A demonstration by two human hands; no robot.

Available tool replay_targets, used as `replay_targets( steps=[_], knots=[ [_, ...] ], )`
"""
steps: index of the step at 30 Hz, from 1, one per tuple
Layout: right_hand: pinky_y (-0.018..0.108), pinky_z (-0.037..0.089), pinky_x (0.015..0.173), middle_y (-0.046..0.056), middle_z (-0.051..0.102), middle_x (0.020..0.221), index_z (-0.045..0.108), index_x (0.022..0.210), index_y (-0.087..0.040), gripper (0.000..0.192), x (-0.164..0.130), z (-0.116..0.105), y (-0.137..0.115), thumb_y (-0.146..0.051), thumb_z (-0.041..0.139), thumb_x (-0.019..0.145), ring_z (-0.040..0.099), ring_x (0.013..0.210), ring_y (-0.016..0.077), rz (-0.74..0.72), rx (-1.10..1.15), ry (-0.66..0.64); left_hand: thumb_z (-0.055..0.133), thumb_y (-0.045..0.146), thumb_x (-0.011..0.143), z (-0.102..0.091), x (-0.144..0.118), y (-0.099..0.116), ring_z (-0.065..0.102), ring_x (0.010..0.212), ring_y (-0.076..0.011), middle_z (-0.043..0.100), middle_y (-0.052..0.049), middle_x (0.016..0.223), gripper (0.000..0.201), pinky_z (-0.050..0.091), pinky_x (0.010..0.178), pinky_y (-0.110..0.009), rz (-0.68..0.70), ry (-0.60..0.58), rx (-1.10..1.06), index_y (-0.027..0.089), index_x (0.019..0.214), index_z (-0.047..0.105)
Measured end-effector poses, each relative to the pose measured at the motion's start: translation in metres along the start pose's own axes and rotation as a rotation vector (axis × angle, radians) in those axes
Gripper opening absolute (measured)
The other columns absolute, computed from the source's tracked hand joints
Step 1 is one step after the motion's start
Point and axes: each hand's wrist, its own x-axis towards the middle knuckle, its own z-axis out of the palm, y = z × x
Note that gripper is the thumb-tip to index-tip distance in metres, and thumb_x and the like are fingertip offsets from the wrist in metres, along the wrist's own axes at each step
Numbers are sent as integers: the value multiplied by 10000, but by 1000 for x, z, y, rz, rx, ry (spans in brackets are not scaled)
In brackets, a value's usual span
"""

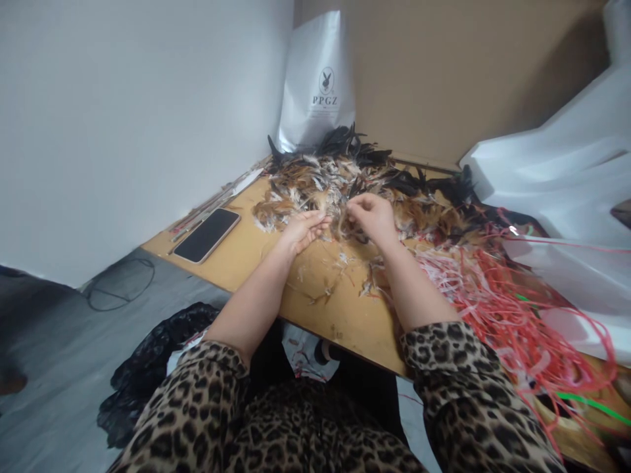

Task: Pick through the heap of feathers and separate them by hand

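Observation:
A heap of brown, white and black feathers (pixel 340 174) covers the far part of a wooden tabletop (pixel 256 263). My left hand (pixel 303 230) rests at the heap's near edge, fingers partly curled and touching feathers. My right hand (pixel 373 213) is just to its right, fingers pinched together on a small tuft of feathers. The two hands almost meet over the heap. Loose feathers (pixel 335 279) lie scattered on the wood between my forearms. Both sleeves are leopard print.
A dark phone (pixel 207 234) lies on the table's left corner beside thin sticks (pixel 217 200). Red and pink plastic strings (pixel 497 302) sprawl on the right. A white bag (pixel 318 82) stands in the corner, white sheets (pixel 566 177) at right, a black bag (pixel 152 358) on the floor.

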Motion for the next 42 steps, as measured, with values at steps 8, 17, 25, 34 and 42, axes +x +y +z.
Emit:
replay_targets(
  steps=[8, 17, 25, 34, 42],
  knots=[
    [318, 444, 799, 66, 654, 915, 625, 892, -184, 223, -11, 3, -10, -319, 462, 825, 598, 863, 183, -199, -99, 151, 582, 45, 749, 1, -3, 1, 654, 658, -82, 690, -77, 819, 79, 458, 497, -105, -52, -53, -105, 98, 805, 593],
    [351, 367, 843, 69, 620, 1012, 655, 903, -234, 190, -19, 15, -3, -281, 482, 840, 518, 964, 198, -551, -436, -49, 585, 77, 746, -3, 2, 1, 613, 634, -52, 689, -57, 819, 94, 453, 539, -120, 35, -25, -120, 114, 810, 643],
    [293, 435, 721, 73, 624, 934, 645, 931, -166, 253, -13, 9, -6, -282, 494, 765, 555, 798, 161, -263, -50, -36, 702, 183, 654, 1, 0, 3, 563, 591, -43, 689, -43, 758, 126, 420, 537, -135, 215, 69, 77, 115, 758, 684],
    [206, 273, 410, -51, 473, 433, 645, 688, -128, 343, -15, 10, -17, -455, 686, 591, 341, 388, 50, 358, 284, -353, 731, 252, 618, 7, -1, -1, 554, 579, -62, 695, -46, 738, 167, 425, 576, -173, 317, 78, 293, 133, 731, 704],
    [179, 275, 388, -43, 516, 491, 591, 641, -152, 310, -12, 21, -6, -382, 751, 508, 390, 414, 47, 476, 607, -244, 722, 213, 635, 8, -1, -2, 595, 611, -61, 692, -44, 752, 197, 451, 607, -165, 224, 78, 148, 114, 801, 685]
  ],
)
